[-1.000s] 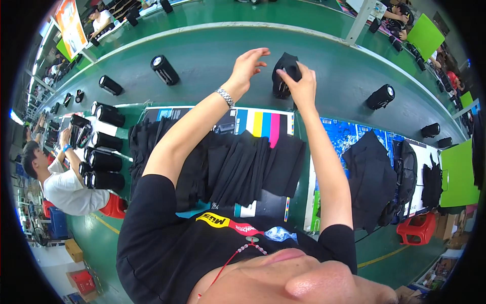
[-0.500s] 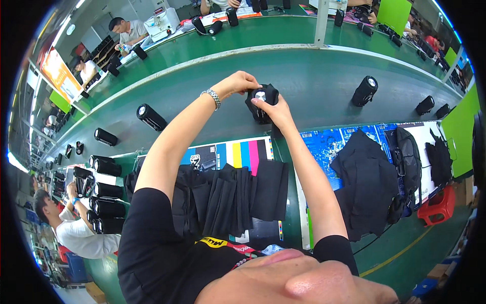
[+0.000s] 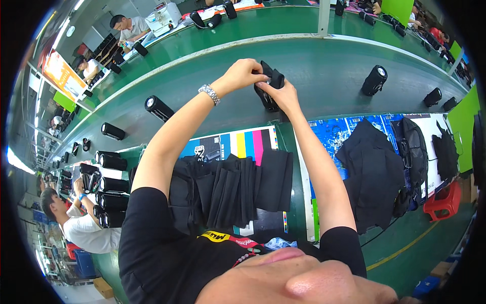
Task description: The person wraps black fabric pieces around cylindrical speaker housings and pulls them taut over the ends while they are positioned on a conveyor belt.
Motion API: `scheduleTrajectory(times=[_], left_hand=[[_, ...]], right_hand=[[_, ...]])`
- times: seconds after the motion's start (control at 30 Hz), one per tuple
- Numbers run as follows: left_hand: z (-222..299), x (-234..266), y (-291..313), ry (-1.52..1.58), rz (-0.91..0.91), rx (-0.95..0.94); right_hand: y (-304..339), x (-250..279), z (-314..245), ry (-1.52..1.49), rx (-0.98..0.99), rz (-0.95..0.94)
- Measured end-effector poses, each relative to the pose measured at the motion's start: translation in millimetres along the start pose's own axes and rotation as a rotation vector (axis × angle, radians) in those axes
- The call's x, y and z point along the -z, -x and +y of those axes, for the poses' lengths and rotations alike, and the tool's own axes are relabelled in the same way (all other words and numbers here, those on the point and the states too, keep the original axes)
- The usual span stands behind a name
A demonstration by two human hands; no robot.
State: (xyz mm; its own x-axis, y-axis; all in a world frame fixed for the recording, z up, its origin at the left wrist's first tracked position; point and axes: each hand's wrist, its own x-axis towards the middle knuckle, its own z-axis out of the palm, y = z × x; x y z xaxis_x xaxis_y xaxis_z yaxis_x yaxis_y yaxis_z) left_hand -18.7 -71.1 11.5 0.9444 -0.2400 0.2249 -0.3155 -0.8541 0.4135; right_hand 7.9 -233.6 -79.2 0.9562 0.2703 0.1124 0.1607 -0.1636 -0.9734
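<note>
On the grey-green bench ahead stands a cylindrical speaker in a black cloth bag (image 3: 275, 78), its lower part upright between my hands. My left hand (image 3: 245, 74), with a metal watch on its wrist, pinches the bag's top edge. From the right side, my right hand (image 3: 283, 96) grips the cloth, thumb across the top. Fabric and fingers mostly hide the speaker's end. Nearer me lies a row of folded black cloth bags (image 3: 230, 192). Another heap of black cloth bags (image 3: 372, 172) lies to the right.
More black cylindrical speakers stand or lie along the bench, one (image 3: 374, 81) at right and another (image 3: 158, 108) at left. Several speakers (image 3: 112, 186) are stacked at left near a co-worker (image 3: 88, 230) in white. A red stool (image 3: 441, 202) stands at right; a metal post (image 3: 323, 19) rises beyond.
Both hands have come closer together over the speaker's top. The silver end seen earlier is now mostly covered by cloth and fingers. The whole view has shifted slightly.
</note>
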Motion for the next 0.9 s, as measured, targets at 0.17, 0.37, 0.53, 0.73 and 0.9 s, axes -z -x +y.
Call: scheduleTrajectory(times=[0.17, 0.37, 0.53, 0.73, 0.9], left_hand=[[9, -9, 9, 0.198, 0.031, -0.126], [9, -24, 18, 0.335, 0.276, -0.100], [-13, -52, -17, 1.150, 0.524, 0.345], [8, -124, -40, 1.627, 0.565, 0.518], [30, -145, -29, 1.641, 0.539, 0.245]], right_hand=[[1, 21, 5, 0.039, 0.044, -0.039], [2, 90, 7, -0.007, 0.138, -0.343], [-43, 109, 44, -0.376, -0.032, 0.150], [-68, 10, 13, -0.525, -0.212, 0.290], [-52, 28, 45, -0.571, -0.082, 0.362]])
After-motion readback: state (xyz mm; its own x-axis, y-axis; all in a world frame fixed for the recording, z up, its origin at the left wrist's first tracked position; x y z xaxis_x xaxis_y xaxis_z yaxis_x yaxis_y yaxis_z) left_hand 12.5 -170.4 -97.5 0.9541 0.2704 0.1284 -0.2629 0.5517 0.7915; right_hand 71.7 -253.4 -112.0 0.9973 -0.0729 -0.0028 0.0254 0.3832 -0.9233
